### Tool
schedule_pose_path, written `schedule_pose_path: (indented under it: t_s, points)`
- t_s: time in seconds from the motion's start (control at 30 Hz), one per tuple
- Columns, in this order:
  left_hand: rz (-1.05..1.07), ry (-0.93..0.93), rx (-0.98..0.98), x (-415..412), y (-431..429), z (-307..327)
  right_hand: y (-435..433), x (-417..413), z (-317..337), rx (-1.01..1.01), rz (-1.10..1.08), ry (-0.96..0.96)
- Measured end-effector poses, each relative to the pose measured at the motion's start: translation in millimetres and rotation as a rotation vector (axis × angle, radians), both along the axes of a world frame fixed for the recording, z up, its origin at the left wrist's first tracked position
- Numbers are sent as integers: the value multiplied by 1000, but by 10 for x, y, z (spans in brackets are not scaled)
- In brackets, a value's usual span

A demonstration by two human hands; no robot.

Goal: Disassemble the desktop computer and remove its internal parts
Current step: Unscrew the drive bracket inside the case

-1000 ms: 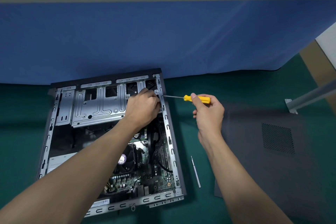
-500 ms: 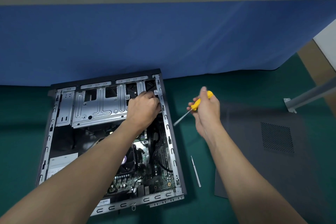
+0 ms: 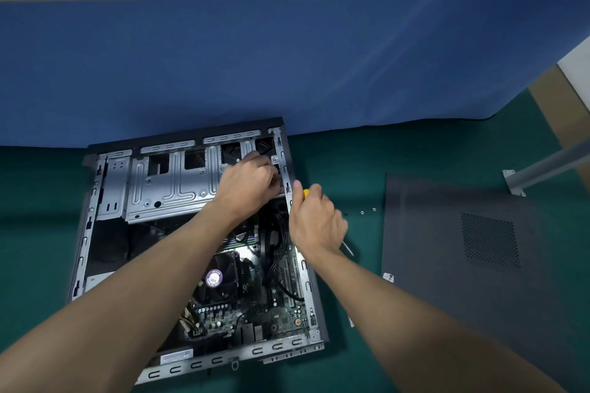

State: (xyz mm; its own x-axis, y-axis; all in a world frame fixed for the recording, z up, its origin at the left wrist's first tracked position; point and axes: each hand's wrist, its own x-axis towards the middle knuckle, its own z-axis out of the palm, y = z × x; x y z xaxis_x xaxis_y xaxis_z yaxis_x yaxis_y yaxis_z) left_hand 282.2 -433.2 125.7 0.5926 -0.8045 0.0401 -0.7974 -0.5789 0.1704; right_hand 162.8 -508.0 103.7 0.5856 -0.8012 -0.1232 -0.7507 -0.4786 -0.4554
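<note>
Begins at the right hand (image 3: 314, 220): wraps a yellow-handled, steel-shafted screwdriver (image 3: 306, 193), fingers curled tight on the handle, shaft jutting out under the heel of the palm and pointing back and rightward, away from the work (tip engaged with nothing). Sits just outside the right rail of the open dark-grey desktop computer case (image 3: 255, 351), one raised fingertip at the rail, contact too fine to call. Just across that rail, the left hand (image 3: 252, 183): bends its fingers down over the right end of the ribbed silver sheet-steel drive cage (image 3: 172, 182), fingertips hidden, so cannot tell whether clamped on the cage edge, pinching a screw or merely pressing. Matters most here: cage directly left of the right hand, long axis running left to right across the far end of the case; left hand on it and plainly the nearer, right hand burdened with the tool. Probably calls for a lift or slide of the cage by the left. Farther out on the green mat (image 3: 351, 153), two small silver screws (image 3: 362, 212) near the right hand, then a flat dark-grey perforated side panel (image 3: 447, 265), well apart from the case.
</note>
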Motion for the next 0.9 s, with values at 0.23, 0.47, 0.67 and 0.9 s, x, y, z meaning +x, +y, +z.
schedule_pose_path:
  t_s: [0.23, 0.47, 0.67, 0.9]
  points:
    - [129, 231, -341, -95, 46, 197, -83, -37, 37, 118, -31, -151]
    - [31, 334, -496, -503, -150, 344, -650, -179, 397, 1167, -129, -608]
    - [-37, 338, -504, -638, -297, 336, -906, -338, 418, 1385, -101, -521]
    - [94, 164, -344, -603, -192, 79, -998, -240, 70, 722, -78, -222]
